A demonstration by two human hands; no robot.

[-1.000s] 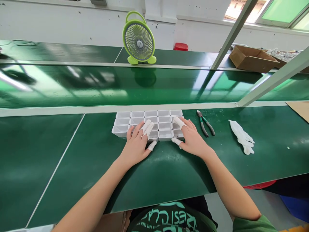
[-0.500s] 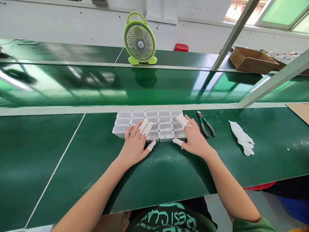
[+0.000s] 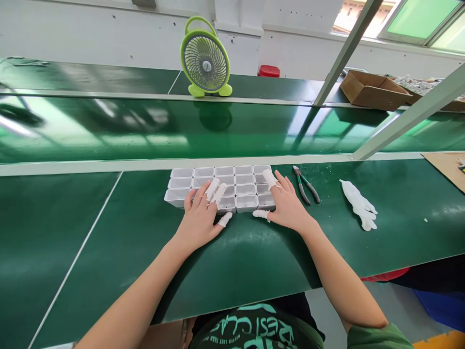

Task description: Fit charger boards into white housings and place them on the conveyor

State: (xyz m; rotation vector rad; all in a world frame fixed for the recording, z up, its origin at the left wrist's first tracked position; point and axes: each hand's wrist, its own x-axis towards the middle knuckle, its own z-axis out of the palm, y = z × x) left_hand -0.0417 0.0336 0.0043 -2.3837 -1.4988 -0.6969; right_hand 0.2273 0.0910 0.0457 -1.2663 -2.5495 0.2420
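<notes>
A block of small white plastic bins (image 3: 246,201), set in rows, lies on the green table in front of me. Over its left-middle part rests my left hand (image 3: 199,213), fingers spread across the bins and thumb at the near edge. My right hand (image 3: 286,201) lies at the block's right end, its fingers apart and its thumb along the near side. White finger covers wrap the thumb and some fingers of each hand. Neither hand grips anything. Some bins are hidden under the hands.
Right of the bins lie green-handled cutting pliers (image 3: 305,185) and a white glove (image 3: 359,205). A green fan (image 3: 205,60) stands on the back shelf, with a cardboard box (image 3: 376,92) to its right. A slanted metal post (image 3: 407,116) crosses the right side.
The whole view has shifted slightly, so things sit a little farther left. Both hands stay spread on the bins, with the right thumb reaching slightly further left along the near edge.
</notes>
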